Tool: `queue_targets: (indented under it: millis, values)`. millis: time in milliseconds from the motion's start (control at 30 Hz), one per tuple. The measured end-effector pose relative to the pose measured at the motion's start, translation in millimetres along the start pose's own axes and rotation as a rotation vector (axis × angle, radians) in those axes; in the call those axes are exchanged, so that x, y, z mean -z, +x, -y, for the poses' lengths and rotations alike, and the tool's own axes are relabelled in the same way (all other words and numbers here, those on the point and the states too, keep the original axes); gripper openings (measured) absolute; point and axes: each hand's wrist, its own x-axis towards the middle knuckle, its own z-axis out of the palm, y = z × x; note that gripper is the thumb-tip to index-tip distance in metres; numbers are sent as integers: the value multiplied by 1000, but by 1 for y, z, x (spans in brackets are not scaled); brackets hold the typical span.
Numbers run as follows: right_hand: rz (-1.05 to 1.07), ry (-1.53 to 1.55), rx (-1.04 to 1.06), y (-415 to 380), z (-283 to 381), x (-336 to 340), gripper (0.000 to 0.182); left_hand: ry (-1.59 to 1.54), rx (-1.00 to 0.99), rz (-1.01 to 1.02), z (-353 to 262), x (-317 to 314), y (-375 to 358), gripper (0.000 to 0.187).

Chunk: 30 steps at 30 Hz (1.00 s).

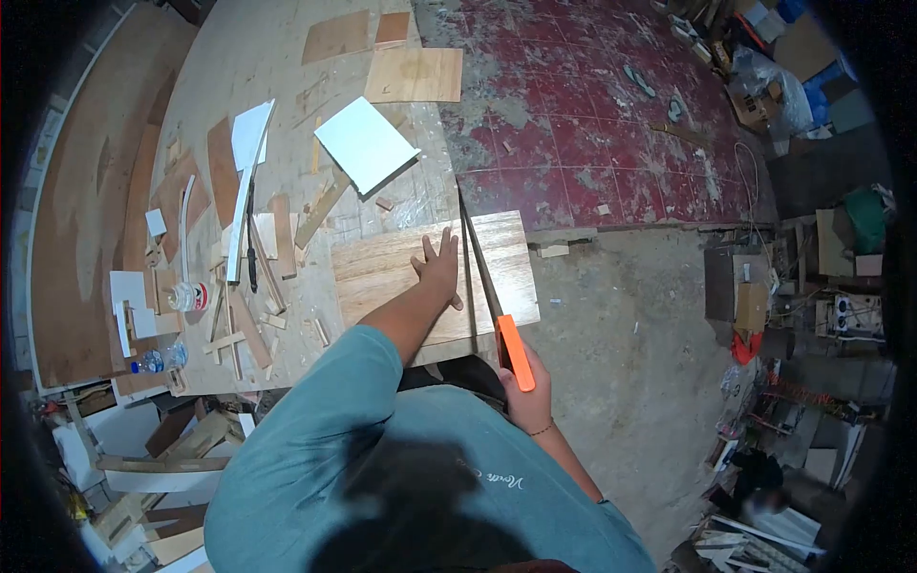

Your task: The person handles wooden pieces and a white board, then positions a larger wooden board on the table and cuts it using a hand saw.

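Observation:
A rectangular plywood board (382,277) lies over the right edge of the worktable, its right part sticking out past the edge. My left hand (439,272) rests on the board with fingers spread, pressing flat on it. The fingers of my right hand (530,396) wrap round the orange handle of a handsaw (516,353). The saw's long dark blade points away from me across the board, just right of my left hand, near the table edge. A dark line runs along the board beside the blade.
On the worktable (277,57) lie a white panel (366,143), thin plywood pieces (415,74), wood offcuts (250,329), a white-lidded jar (188,296) and a plastic bottle (148,362). Boxes and clutter line the right wall. A pair of slippers (638,81) lies on the red tiled floor.

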Motion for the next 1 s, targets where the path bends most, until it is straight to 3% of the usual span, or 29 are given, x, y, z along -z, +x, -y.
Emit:
queue_targets:
  millis: [200,367,400,433,500,567,667,767,833,1000]
  values:
    - [43,-107,41,23,-4,-6,55,31,6,22,0,3,7,150]
    - [71,-147,239,141,-77,-46,58,53,34,23,0,-10,7,144]
    - [60,-166,264,160,-79,-55,60,60,47,3,0,-11,11,144]
    - [51,-165,298,174,-76,-62,62,-19,58,43,-1,-1,7,133]
    - [68,-155,231,184,-64,-69,63,-78,70,-60,9,-43,42,132]
    - [91,-169,139,181,-57,-70,65,-136,76,-154,13,-59,54,131]
    - [38,-177,229,168,-73,-67,63,-48,84,-88,6,-37,39,136]
    - [29,-147,237,126,-77,-54,62,104,38,48,1,1,4,127]
    - [44,-157,185,84,-72,-37,62,83,-4,46,2,4,0,145]
    - [69,-116,-45,-24,-25,5,59,60,-2,28,5,-2,5,153]
